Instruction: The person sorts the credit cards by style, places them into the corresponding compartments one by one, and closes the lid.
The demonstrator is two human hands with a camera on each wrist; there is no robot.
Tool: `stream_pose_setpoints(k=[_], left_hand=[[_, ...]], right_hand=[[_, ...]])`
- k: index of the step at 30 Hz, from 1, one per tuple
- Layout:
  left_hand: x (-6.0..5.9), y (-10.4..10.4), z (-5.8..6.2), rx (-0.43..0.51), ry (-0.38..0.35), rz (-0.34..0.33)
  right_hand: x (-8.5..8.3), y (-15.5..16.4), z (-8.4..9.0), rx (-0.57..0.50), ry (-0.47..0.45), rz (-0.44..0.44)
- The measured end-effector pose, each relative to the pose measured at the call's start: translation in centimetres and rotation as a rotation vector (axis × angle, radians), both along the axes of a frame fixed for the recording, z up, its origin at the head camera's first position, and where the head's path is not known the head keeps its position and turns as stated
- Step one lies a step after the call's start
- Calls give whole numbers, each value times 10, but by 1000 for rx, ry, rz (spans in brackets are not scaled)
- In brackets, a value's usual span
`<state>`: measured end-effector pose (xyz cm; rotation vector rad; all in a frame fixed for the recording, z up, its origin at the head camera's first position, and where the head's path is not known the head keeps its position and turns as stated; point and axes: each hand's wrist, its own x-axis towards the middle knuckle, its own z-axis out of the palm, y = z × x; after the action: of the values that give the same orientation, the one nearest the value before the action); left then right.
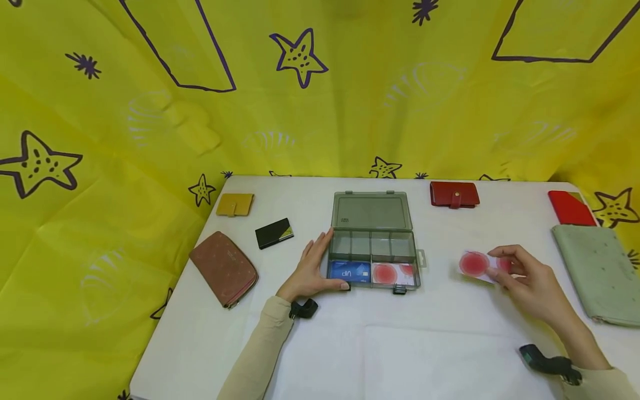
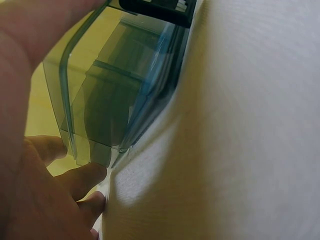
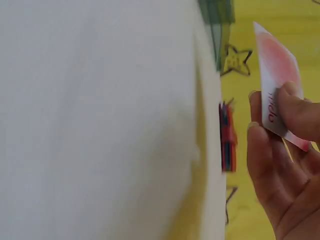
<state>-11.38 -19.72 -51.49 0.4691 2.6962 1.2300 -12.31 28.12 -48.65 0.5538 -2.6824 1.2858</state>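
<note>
Right beside the left hand [image 1: 312,269], fingers laid loosely straight against its left wall: smoky clear-plastic compartment box [image 1: 373,240], rectangular, hinged lid [image 1: 371,210] thrown back, blue card [image 1: 349,271] reading "VIP" and a white card with red discs [image 1: 395,274] in the front row. Pinched between thumb and fingertips of the right hand [image 1: 531,283], lifted off the white table [image 1: 440,350], well right of that box: glossy white card with soft red circle [image 1: 480,265], red script on its edge too blurred to read
</note>
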Motion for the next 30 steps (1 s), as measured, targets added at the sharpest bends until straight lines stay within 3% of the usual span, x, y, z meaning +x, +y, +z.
stream_pose_setpoints(k=[6, 14, 18, 26, 30], left_hand=[[0, -1, 0, 9, -2, -6], [-1, 0, 0, -9, 4, -6], [-1, 2, -1, -20, 1, -5], [-1, 0, -2, -27, 4, -1], [-1, 0, -1, -18, 0, -2]], right_hand=[[-9, -45, 9, -150, -55, 51], [-14, -99, 7, -281, -110, 246], [-15, -117, 2, -237, -43, 297], [-16, -132, -4, -135, 197, 260], [-15, -140, -6, -33, 260, 289]])
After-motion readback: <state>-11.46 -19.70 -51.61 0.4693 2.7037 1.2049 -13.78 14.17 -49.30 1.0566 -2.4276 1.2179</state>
